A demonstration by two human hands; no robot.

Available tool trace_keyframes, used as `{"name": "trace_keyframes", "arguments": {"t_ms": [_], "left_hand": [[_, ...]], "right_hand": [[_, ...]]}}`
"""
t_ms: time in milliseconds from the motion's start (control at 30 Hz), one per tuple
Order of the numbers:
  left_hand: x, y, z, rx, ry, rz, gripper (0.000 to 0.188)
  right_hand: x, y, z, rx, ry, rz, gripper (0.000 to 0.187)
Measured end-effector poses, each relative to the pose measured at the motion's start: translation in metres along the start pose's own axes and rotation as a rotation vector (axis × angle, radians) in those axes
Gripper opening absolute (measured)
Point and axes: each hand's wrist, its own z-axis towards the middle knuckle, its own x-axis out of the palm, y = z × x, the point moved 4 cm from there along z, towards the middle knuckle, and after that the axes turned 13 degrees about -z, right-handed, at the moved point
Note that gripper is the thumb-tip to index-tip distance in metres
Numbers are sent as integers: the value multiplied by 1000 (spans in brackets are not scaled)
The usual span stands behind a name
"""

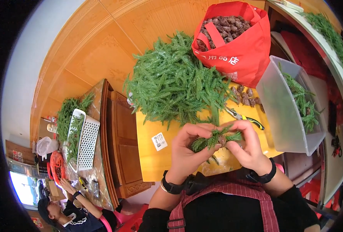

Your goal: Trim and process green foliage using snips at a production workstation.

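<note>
Above the near part of the yellow table (150, 162), both my hands are closed around a small artificial pine sprig (214, 141). My left hand (191, 149) pinches it between thumb and fingers, and its needles stick out past them. My right hand (250, 149) grips the sprig's other side. A small brownish piece shows between the thumbs, too covered to name. A big heap of green pine sprigs (175, 81) lies just beyond. Pliers with black and yellow handles (244, 117) rest on the table past my right hand, near several loose brown pine cones (245, 94).
A red bag (237, 63) full of pine cones stands at the back. To the right is a translucent bin (283, 116) with sprigs inside. A white label (159, 141) lies at left. At a side table, a co-worker's hand (68, 186) is by a red bag and white basket (88, 143).
</note>
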Motion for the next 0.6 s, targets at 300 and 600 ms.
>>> {"name": "trace_keyframes", "arguments": {"t_ms": [300, 600], "left_hand": [[2, -3, 0, -104, -39, 16, 28], [6, 1, -3, 104, 6, 337, 31]], "right_hand": [[9, 1, 1, 333, 175, 379, 39], [7, -5, 2, 357, 137, 337, 40]]}}
